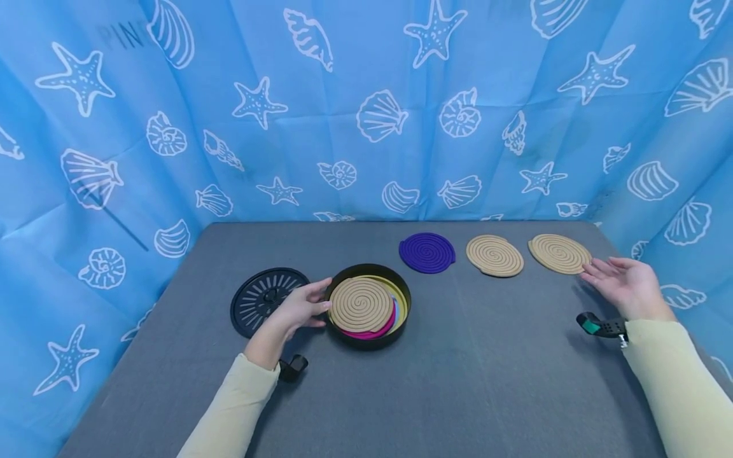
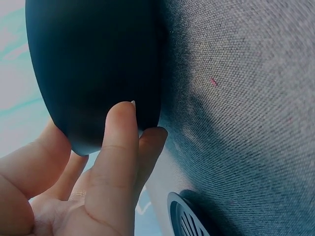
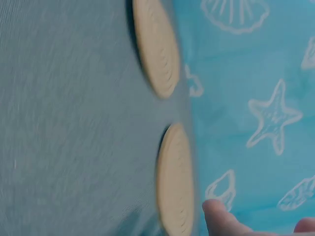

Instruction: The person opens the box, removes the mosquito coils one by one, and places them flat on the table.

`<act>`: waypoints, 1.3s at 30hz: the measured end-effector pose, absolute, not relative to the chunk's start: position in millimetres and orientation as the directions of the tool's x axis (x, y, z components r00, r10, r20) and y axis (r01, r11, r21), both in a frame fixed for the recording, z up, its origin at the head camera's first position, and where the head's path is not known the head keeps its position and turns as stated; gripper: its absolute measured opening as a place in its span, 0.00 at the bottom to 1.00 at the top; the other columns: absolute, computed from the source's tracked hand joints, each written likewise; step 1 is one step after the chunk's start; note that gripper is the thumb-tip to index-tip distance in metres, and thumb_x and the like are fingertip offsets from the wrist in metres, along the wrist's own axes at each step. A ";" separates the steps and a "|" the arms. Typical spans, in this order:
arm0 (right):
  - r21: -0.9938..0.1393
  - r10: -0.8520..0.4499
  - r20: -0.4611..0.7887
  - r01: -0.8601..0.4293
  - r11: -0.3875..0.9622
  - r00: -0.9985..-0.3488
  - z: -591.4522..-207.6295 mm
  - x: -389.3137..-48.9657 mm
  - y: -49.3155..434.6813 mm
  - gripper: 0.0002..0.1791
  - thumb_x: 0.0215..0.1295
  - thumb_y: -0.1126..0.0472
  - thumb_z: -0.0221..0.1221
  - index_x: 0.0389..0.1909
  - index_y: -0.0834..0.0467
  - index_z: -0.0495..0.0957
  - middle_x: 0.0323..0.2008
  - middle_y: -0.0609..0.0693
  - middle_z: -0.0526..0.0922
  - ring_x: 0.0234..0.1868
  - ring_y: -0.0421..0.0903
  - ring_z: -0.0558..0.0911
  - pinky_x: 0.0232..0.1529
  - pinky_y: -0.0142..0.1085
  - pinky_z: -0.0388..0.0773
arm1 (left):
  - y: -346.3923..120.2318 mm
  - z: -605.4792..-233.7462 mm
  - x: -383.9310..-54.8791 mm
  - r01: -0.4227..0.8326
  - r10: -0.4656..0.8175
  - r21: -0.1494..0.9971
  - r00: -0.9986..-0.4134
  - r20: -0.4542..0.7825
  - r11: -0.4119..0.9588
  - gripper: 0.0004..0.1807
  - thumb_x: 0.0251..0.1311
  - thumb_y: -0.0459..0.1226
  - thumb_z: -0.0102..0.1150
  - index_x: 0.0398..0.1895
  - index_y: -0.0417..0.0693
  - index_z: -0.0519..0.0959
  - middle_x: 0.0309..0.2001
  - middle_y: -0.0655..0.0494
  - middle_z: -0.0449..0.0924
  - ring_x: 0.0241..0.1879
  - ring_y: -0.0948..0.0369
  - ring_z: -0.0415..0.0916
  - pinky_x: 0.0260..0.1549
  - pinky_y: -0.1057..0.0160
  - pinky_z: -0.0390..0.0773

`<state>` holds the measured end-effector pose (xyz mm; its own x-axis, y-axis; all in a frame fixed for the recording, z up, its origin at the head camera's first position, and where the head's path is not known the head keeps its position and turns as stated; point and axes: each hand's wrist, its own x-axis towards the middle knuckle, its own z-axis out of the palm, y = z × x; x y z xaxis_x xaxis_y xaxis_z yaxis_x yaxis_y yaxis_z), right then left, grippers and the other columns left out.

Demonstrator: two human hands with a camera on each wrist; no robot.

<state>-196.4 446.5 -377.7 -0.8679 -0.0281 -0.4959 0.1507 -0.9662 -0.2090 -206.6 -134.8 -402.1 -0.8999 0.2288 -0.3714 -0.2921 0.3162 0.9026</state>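
My left hand (image 1: 300,306) is at the left side of a round black container (image 1: 369,344), fingertips against its outer wall. In the left wrist view, fairly straight fingers (image 2: 120,142) touch that dark wall (image 2: 93,69). Inside the container lies a tan spiral coaster (image 1: 361,304), overlapping pink, light blue and yellow ones below. My right hand (image 1: 627,286) is held palm up, fingers loosely extended and holding nothing. Its fingertips are right by the edge of the rightmost tan spiral coaster (image 1: 558,253). The right wrist view shows this coaster (image 3: 177,182) edge-on, beside a fingertip (image 3: 216,216).
A black slotted lid (image 1: 254,305) lies left of the container, partly behind the left hand. Along the back of the grey table (image 1: 458,381) are a purple spiral coaster (image 1: 427,252) and another tan coaster (image 1: 494,256). A blue seashell curtain (image 1: 343,152) surrounds the table's back and sides.
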 end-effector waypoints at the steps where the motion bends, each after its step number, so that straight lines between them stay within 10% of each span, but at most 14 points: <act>1: -0.197 -0.033 -0.487 0.147 -0.969 -0.873 -376.2 -195.5 444.3 0.33 0.79 0.58 0.31 0.66 0.21 0.26 0.69 0.23 0.36 0.70 0.25 0.37 0.71 0.33 0.33 | -134.8 -402.0 -206.5 -0.292 0.228 0.903 -0.900 -0.371 0.316 0.31 0.70 0.29 0.51 0.75 0.51 0.59 0.71 0.36 0.57 0.64 0.44 0.65 0.43 0.56 0.82; 12: -0.112 -0.072 -0.407 0.128 -0.985 -0.910 -363.4 -187.8 406.2 0.37 0.77 0.65 0.42 0.72 0.29 0.36 0.71 0.29 0.46 0.72 0.28 0.42 0.71 0.34 0.36 | -134.8 -401.2 -206.2 -0.288 0.231 0.903 -0.901 -0.368 0.319 0.31 0.70 0.29 0.51 0.75 0.51 0.59 0.72 0.36 0.56 0.65 0.44 0.65 0.43 0.57 0.82; 23: -0.222 -0.118 -0.282 0.185 -0.957 -0.952 -353.6 -183.7 362.3 0.38 0.78 0.65 0.39 0.73 0.29 0.32 0.74 0.32 0.45 0.73 0.34 0.39 0.72 0.37 0.33 | -134.9 -400.5 -206.5 -0.296 0.235 0.902 -0.896 -0.376 0.313 0.32 0.70 0.29 0.51 0.75 0.51 0.58 0.72 0.35 0.55 0.64 0.44 0.66 0.42 0.57 0.82; 39: -0.515 -0.227 -0.128 0.260 -0.816 -0.965 -352.5 -175.5 312.4 0.41 0.78 0.68 0.37 0.74 0.41 0.22 0.60 0.57 0.70 0.74 0.40 0.30 0.71 0.36 0.29 | -135.0 -400.4 -206.0 -0.297 0.231 0.901 -0.897 -0.377 0.315 0.31 0.70 0.29 0.50 0.75 0.50 0.59 0.71 0.34 0.56 0.63 0.44 0.67 0.41 0.57 0.82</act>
<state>-175.5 312.4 -352.5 -0.9654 -0.2273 -0.1277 0.2604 -0.8165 -0.5153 -206.0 -135.0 -400.4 -0.8969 0.2314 -0.3770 -0.2974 0.3154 0.9011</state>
